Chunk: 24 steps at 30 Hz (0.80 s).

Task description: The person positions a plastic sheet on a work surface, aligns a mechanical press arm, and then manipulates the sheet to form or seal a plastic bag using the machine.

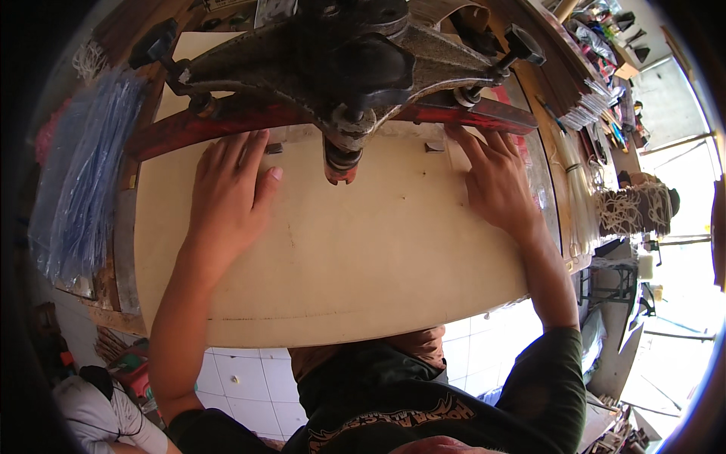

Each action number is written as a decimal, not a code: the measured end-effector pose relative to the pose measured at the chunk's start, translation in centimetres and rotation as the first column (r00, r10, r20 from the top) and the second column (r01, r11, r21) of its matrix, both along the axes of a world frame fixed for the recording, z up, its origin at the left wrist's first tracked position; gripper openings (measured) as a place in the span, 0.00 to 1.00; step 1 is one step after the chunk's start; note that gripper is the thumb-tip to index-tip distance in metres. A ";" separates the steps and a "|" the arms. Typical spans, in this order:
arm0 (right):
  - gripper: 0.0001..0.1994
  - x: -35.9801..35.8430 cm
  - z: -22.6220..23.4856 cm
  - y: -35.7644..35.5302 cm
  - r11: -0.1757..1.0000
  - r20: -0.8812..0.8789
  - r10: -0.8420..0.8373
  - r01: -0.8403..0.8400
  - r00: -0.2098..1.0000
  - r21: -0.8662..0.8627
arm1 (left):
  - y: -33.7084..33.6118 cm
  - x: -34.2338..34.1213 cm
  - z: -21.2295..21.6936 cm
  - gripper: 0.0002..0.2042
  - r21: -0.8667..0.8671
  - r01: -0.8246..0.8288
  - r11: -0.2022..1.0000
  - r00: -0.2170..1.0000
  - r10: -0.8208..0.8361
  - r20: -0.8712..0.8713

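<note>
A large pale beige sheet (pixel 340 265) lies flat in front of me, its near edge curving across the view above my lap. My left hand (pixel 231 178) rests on its left part, fingers stretched forward to the red bar (pixel 170 132). On the right part lies my right hand (pixel 499 181), fingers spread and their tips close to the same bar. Over the far side stands a dark metal press frame (pixel 280 64) with screw knobs. A notched red-tipped spindle (pixel 340 172) hangs from its middle. Two small dark metal pieces (pixel 274 148) (pixel 434 147) sit between my hands.
Clear bluish plastic sleeves (pixel 83 181) are piled at the left. Transparent strips (pixel 573 189) and a bundle of pale strings (pixel 635 208) lie at the right, with cluttered tools beyond. Another person (pixel 98 412) is at the lower left, above a white tiled floor (pixel 253 374).
</note>
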State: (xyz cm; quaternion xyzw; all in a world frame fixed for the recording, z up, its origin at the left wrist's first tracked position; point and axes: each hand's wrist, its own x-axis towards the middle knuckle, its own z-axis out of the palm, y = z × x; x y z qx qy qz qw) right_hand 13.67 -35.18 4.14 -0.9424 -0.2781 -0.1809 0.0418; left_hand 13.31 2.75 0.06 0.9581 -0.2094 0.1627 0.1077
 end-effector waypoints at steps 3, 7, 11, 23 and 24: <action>0.36 -0.3 0.2 0.5 0.999 0.019 0.002 -0.002 1.000 -0.041 | 0.3 0.2 0.0 0.25 -0.040 0.014 0.999 1.000 -0.014 -0.004; 0.32 -0.3 -0.2 0.0 0.999 -0.011 0.029 -0.029 1.000 -0.038 | 0.1 0.3 0.1 0.25 -0.068 0.024 0.997 1.000 -0.025 -0.017; 0.28 -0.1 -0.3 0.0 0.994 -0.093 0.045 -0.036 0.995 0.102 | 0.2 0.4 -0.1 0.24 -0.056 0.031 0.998 0.999 -0.032 -0.003; 0.24 0.0 -0.9 0.4 0.981 -0.063 0.046 -0.033 0.997 0.189 | -0.4 -0.2 1.4 0.22 0.105 -0.011 0.994 1.000 0.012 -0.006; 0.24 0.0 -0.8 0.3 0.984 -0.053 0.050 -0.040 0.997 0.176 | -0.4 -0.2 1.4 0.22 0.078 -0.003 0.997 1.000 0.005 -0.026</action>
